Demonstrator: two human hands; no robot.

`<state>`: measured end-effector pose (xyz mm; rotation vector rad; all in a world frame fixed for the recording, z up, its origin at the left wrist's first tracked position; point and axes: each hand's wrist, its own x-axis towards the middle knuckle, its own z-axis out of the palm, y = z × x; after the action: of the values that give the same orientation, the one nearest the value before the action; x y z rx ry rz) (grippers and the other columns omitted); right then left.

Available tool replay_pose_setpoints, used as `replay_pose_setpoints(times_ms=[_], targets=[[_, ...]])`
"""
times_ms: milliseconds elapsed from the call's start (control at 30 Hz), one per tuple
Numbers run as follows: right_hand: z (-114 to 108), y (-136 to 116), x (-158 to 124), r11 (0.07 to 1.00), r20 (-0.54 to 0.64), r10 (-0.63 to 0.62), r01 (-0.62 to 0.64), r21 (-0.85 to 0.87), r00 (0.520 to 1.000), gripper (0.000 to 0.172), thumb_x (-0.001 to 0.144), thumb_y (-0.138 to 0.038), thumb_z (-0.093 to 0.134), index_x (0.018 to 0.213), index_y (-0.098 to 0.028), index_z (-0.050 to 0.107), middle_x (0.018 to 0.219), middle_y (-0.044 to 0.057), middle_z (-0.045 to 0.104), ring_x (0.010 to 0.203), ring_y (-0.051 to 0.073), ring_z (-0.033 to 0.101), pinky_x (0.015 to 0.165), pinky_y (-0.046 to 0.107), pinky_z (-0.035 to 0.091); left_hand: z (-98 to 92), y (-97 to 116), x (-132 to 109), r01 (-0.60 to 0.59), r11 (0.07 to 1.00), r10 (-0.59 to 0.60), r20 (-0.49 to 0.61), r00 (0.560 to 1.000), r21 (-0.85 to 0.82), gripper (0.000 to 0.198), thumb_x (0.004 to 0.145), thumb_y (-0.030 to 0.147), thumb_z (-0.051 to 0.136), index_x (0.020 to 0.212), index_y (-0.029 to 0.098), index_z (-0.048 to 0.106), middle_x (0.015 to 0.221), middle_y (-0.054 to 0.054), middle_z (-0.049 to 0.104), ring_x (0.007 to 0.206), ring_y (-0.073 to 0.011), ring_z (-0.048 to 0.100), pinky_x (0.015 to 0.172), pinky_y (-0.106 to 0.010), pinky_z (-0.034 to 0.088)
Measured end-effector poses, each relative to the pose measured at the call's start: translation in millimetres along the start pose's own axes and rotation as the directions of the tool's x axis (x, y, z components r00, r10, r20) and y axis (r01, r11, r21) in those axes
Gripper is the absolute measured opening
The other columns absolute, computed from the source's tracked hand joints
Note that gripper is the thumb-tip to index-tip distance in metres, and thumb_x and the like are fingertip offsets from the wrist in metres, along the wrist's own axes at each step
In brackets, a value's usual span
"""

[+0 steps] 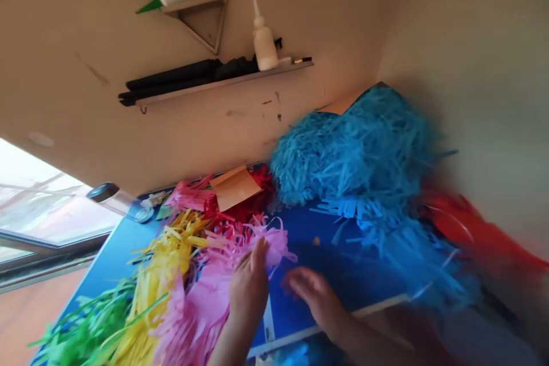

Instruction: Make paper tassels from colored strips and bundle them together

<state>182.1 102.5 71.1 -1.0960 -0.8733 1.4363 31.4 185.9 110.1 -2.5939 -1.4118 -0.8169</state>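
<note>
My left hand is at the pink fringed paper, thumb upward. Its fingers seem closed on the paper, though the hand hides part of them; curled pink strips stick out beyond it. To its right, my right hand hovers over the blue table with fingers loosely bent and apart, slightly blurred, holding nothing that I can see. Yellow fringed paper lies left of the pink, and green fringed paper lies beyond that, at the table's left edge.
A big heap of blue shredded paper fills the back right corner, with red paper beside it. A brown envelope-like piece rests on red fringe. A clear jar stands back left. The wall shelf holds a glue bottle.
</note>
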Motion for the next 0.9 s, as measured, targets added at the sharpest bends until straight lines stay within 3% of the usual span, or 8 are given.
replay_pose_setpoints(times_ms=[233,467,533,633,667,733,800,900], targets=[[0,6,-5,0.978,0.187,-0.03,-0.009,0.208,0.982,0.061,0.075,-0.05,0.076,0.128,-0.027,0.056,0.113,0.007,0.067,0.105,0.026,0.064,0.093,0.043,0.049,18.9,25,-4,-0.248,0.967,0.248,-0.007,0.969,-0.055,0.067,0.082,0.0,0.043,0.145,0.02,0.035,0.119,-0.01,0.073,0.101,-0.0222,0.072,0.093,-0.038,0.056],[-63,-18,40,0.931,-0.185,-0.068,0.129,0.341,0.98,0.054,0.085,-0.054,0.055,0.128,-0.022,0.05,0.126,0.015,0.063,0.113,0.03,0.063,0.095,0.053,0.05,46.8,29,-33,-0.258,0.96,0.26,0.006,0.965,-0.112,0.064,0.084,-0.006,0.034,0.142,0.021,0.042,0.113,-0.007,0.075,0.1,-0.0195,0.073,0.097,-0.039,0.055],[-93,-28,40,0.959,-0.377,-0.099,0.189,0.212,0.921,0.056,0.083,-0.049,0.061,0.13,-0.022,0.048,0.123,0.013,0.065,0.112,0.029,0.063,0.096,0.053,0.049,57.1,30,-41,-0.23,0.963,0.237,0.037,0.971,-0.143,0.066,0.082,-0.007,0.034,0.14,0.022,0.045,0.113,-0.006,0.075,0.099,-0.0185,0.073,0.097,-0.037,0.056],[-117,-37,26,0.886,-0.598,-0.458,0.283,-0.367,0.658,0.056,0.084,-0.041,0.064,0.133,-0.022,0.047,0.127,0.013,0.061,0.12,0.03,0.057,0.101,0.055,0.044,70.2,35,-47,-0.215,0.958,0.232,0.071,0.97,-0.192,0.065,0.079,-0.008,0.036,0.137,0.02,0.047,0.113,-0.007,0.075,0.104,-0.0188,0.071,0.098,-0.036,0.056],[-118,-38,20,0.757,-0.494,-0.614,0.28,-0.591,0.616,0.051,0.085,-0.036,0.063,0.132,-0.022,0.05,0.129,0.013,0.06,0.123,0.03,0.054,0.104,0.055,0.041,73.5,38,-48,-0.216,0.954,0.237,0.079,0.968,-0.207,0.064,0.078,-0.007,0.036,0.136,0.019,0.048,0.112,-0.007,0.076,0.105,-0.0194,0.071,0.097,-0.036,0.057],[-110,-35,9,0.413,-0.074,-0.699,0.317,-0.854,0.711,0.042,0.086,-0.025,0.06,0.128,-0.023,0.056,0.13,0.012,0.06,0.126,0.029,0.051,0.111,0.056,0.032,78.8,43,-49,-0.209,0.952,0.234,0.091,0.968,-0.225,0.062,0.077,-0.006,0.037,0.133,0.017,0.05,0.11,-0.008,0.076,0.106,-0.0207,0.07,0.092,-0.036,0.059],[-96,-28,5,0.214,0.264,-0.485,0.406,-0.889,0.834,0.043,0.084,-0.019,0.057,0.126,-0.024,0.058,0.125,0.009,0.064,0.126,0.028,0.05,0.114,0.057,0.024,82.3,47,-51,-0.176,0.957,0.204,0.103,0.973,-0.232,0.058,0.078,-0.004,0.037,0.13,0.016,0.052,0.115,-0.009,0.074,0.108,-0.0211,0.069,0.091,-0.036,0.059],[-82,-18,9,0.132,0.367,-0.282,0.415,-0.9,0.887,0.038,0.082,-0.02,0.06,0.12,-0.026,0.063,0.111,0.005,0.069,0.12,0.027,0.052,0.117,0.061,0.012,86.0,48,-54,-0.135,0.968,0.163,0.118,0.98,-0.214,0.053,0.081,-0.002,0.037,0.127,0.015,0.053,0.123,-0.012,0.069,0.115,-0.0218,0.065,0.097,-0.042,0.056]])
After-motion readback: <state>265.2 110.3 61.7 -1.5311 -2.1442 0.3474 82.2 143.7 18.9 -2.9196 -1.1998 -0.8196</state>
